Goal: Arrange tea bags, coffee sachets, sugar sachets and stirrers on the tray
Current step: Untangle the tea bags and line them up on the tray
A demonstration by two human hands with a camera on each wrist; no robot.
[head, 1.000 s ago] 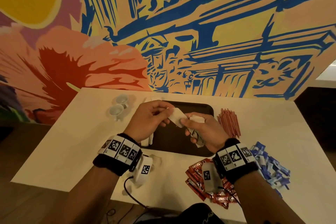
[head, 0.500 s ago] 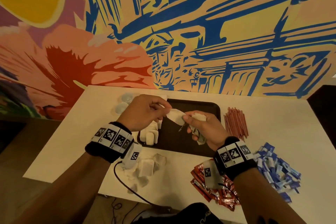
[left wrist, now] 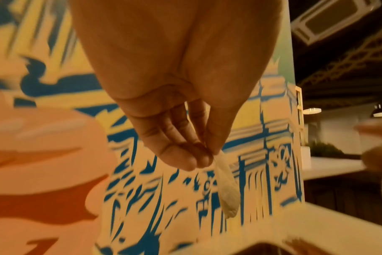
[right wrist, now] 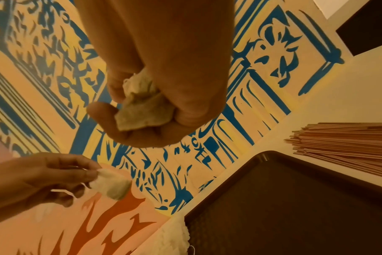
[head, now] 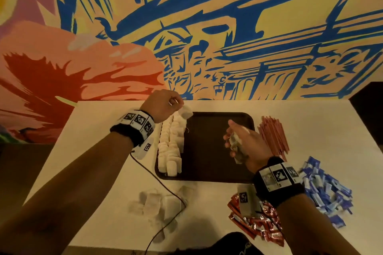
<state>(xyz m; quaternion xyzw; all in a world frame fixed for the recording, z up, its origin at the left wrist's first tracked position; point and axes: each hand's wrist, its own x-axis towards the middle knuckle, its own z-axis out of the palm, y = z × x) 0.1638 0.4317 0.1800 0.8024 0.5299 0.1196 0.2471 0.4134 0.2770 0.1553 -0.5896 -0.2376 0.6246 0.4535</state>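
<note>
Behind everything, a painted mural (head: 207,27) in blue, yellow and orange, filling most of the head view. Below it, a pale worktop (head: 107,130) carrying a dark tray (head: 207,151). Along the tray's left side, rows of white tea bags (head: 171,145), standing close together; their far end partly covered by the left hand (head: 163,105). Left hand's grip pinching a single tea bag (left wrist: 226,186) between thumb and fingertips, hanging over the tray's far left corner; blurred in the wrist view. Right hand (head: 246,145) over the tray's right part, fingers curled round a crumpled bunch of held tea bags (right wrist: 142,101), number impossible to count. Just right of the tray, a bundle of reddish stirrers (head: 273,136), its near end hidden behind the right hand. Nearer the body, loose tea bags (head: 157,205) on the worktop, faint and smeared. Red coffee sachets (head: 259,221) partly hidden under the right wrist; blue sugar sachets (head: 325,190) heaped to the right.
</note>
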